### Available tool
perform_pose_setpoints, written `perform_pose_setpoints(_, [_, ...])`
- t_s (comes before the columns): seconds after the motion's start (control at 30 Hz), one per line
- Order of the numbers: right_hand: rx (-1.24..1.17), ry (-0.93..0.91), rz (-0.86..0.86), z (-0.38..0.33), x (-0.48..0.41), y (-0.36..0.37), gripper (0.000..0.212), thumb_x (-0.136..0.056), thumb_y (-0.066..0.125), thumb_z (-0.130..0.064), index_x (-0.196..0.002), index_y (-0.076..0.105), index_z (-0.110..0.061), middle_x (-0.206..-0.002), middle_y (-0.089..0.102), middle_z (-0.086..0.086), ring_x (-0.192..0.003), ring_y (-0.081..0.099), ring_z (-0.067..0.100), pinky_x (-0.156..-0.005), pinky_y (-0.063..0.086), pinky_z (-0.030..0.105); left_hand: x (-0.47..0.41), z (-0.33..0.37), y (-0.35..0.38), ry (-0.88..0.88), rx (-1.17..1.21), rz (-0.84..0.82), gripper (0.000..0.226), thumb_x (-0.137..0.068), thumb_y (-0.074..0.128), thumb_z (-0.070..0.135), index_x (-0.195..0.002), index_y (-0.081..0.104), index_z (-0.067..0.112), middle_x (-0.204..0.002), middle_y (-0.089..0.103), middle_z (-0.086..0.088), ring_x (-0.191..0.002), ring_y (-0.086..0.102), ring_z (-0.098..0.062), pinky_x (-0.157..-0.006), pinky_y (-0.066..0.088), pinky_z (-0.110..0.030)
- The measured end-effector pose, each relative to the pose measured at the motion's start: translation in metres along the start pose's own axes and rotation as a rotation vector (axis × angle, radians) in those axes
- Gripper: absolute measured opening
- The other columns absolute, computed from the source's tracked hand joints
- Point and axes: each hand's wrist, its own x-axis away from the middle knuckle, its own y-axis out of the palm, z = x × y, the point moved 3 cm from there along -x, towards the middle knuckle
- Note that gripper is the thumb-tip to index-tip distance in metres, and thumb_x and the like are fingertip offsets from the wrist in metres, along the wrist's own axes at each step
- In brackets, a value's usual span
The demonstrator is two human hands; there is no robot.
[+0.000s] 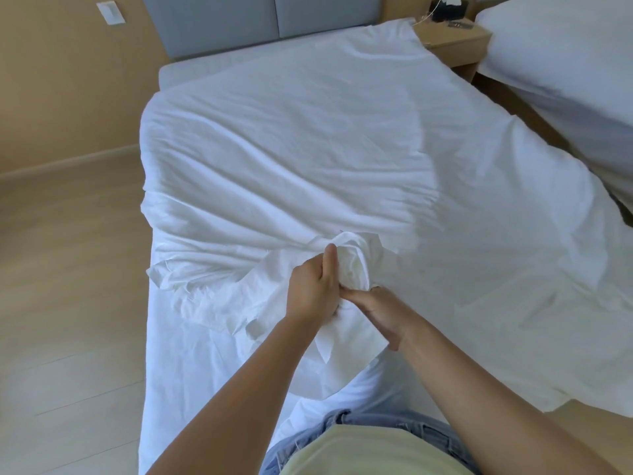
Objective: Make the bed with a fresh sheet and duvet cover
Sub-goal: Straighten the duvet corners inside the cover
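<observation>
1. Head view: duvet cover [291,149] lies rumpled across bed [191,70], spilling off its right side
2. Left hand [313,291]: fingers curled round a bunched fold of the cover near the foot edge, thumb straight
3. Right hand [380,313]: touching the left, fingers pinching the same bunch from below
4. Grey headboard [239,22] behind bed

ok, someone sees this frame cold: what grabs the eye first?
The two hands meeting low in the middle: the left hand grips a bunched fabric wad, and the right hand lies against it, its grip unclear. Behind them a rumpled white cover spreads over the bed towards the grey headboard. A second bed sits at the right edge.
</observation>
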Motion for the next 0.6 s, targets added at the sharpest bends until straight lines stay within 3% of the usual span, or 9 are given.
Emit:
perform_pose_setpoints(0.1, [-0.027,0.067,-0.024,0.004,0.001,0.001,0.012,-0.08,0.069,-0.015,-0.087,0.073,-0.006,-0.085,0.07,0.012,-0.076,0.068,0.021,-0.071,0.055,0.029,-0.008,0.001,-0.003,0.047,-0.109,0.039,0.058,-0.101,0.029,0.039,-0.051,0.03,0.012,-0.047,0.037,0.001,-0.048,0.038,-0.013,-0.05,0.03,-0.024])
perform_pose_setpoints(0.27, [0.256,0.148,-0.009,0.003,0.008,0.001,0.009,-0.08,0.072,-0.011,-0.088,0.074,-0.008,-0.089,0.074,0.008,-0.084,0.07,0.019,-0.086,0.05,0.03,-0.012,0.0,-0.008,0.09,-0.247,0.007,0.053,-0.101,0.031,0.036,-0.052,0.03,0.015,-0.047,0.036,0.004,-0.047,0.036,-0.01,-0.049,0.027,-0.022])
perform_pose_setpoints(0.33, [0.242,0.135,0.054,0.003,0.004,0.001,0.011,-0.08,0.073,-0.016,-0.087,0.075,-0.007,-0.087,0.074,0.008,-0.084,0.07,0.02,-0.087,0.051,0.032,0.0,0.001,-0.017,0.081,-0.244,0.115,0.044,-0.1,0.039,0.03,-0.058,0.033,0.016,-0.055,0.039,0.006,-0.051,0.037,-0.009,-0.054,0.028,-0.027])
perform_pose_setpoints(0.4, [0.17,0.096,0.155,0.006,-0.003,0.004,0.013,-0.08,0.073,-0.02,-0.086,0.074,-0.009,-0.086,0.075,0.006,-0.087,0.07,0.021,-0.09,0.052,0.034,0.02,-0.001,-0.028,0.076,-0.213,0.275,0.029,-0.095,0.049,0.027,-0.069,0.041,0.018,-0.068,0.043,0.009,-0.059,0.043,-0.006,-0.054,0.032,-0.023])
perform_pose_setpoints(0.43, [0.164,0.079,0.195,0.009,-0.007,0.006,0.014,-0.08,0.073,-0.023,-0.085,0.074,-0.01,-0.083,0.074,0.004,-0.085,0.07,0.019,-0.085,0.053,0.032,0.032,-0.001,-0.029,0.082,-0.198,0.303,0.02,-0.093,0.053,0.026,-0.075,0.046,0.019,-0.073,0.045,0.011,-0.062,0.045,-0.004,-0.056,0.034,-0.016])
perform_pose_setpoints(0.5, [0.226,0.086,0.226,0.014,-0.011,0.012,0.017,-0.082,0.07,-0.026,-0.078,0.07,-0.01,-0.069,0.069,-0.002,-0.07,0.064,0.012,-0.063,0.048,0.017,0.053,-0.004,-0.02,0.041,-0.197,0.224,0.007,-0.091,0.056,0.024,-0.086,0.056,0.019,-0.084,0.049,0.011,-0.068,0.051,-0.005,-0.063,0.038,-0.011])
perform_pose_setpoints(0.57, [0.288,0.133,0.251,0.027,-0.01,0.014,0.024,-0.087,0.064,-0.024,-0.065,0.06,-0.013,-0.053,0.056,-0.007,-0.056,0.051,0.008,-0.045,0.038,0.013,0.065,-0.011,-0.009,-0.044,-0.222,0.134,0.012,-0.092,0.054,0.022,-0.096,0.062,0.014,-0.094,0.052,0.003,-0.077,0.057,-0.013,-0.074,0.043,-0.019])
perform_pose_setpoints(0.6, [0.273,0.153,0.253,0.037,-0.009,0.014,0.025,-0.088,0.062,-0.02,-0.064,0.056,-0.014,-0.048,0.052,-0.008,-0.054,0.048,0.008,-0.045,0.037,0.014,0.069,-0.014,-0.007,-0.081,-0.256,0.109,0.015,-0.092,0.053,0.021,-0.098,0.063,0.012,-0.096,0.054,-0.001,-0.081,0.058,-0.017,-0.077,0.044,-0.024])
